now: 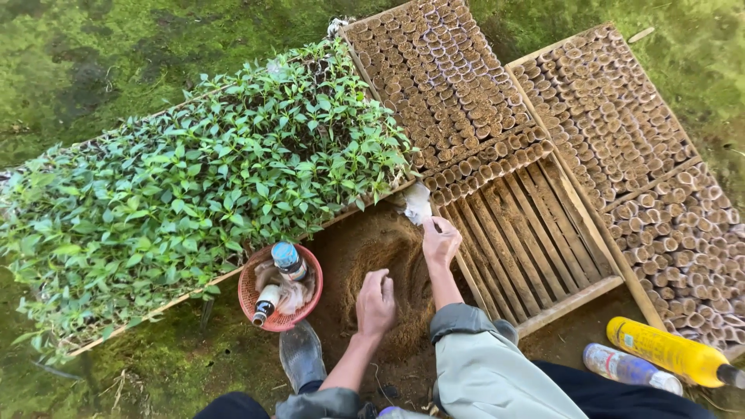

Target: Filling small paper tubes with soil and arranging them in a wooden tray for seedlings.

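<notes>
1. A big tray of green seedlings [202,178] sits on the ground, to the left.
2. A wooden tray [535,233] of small soil pots lies on the right.
3. A brown soil pile [392,260] lies between them.
4. The left hand [375,301] presses the pile, fingers curled.
5. The right hand [440,239] maybe pinches a white scrap [417,203].

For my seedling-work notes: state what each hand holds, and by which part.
The left hand is closed, pressing into the heap of brown fibre; whether it grips any cannot be told. The right hand pinches the lower edge of a small whitish cup.
</notes>
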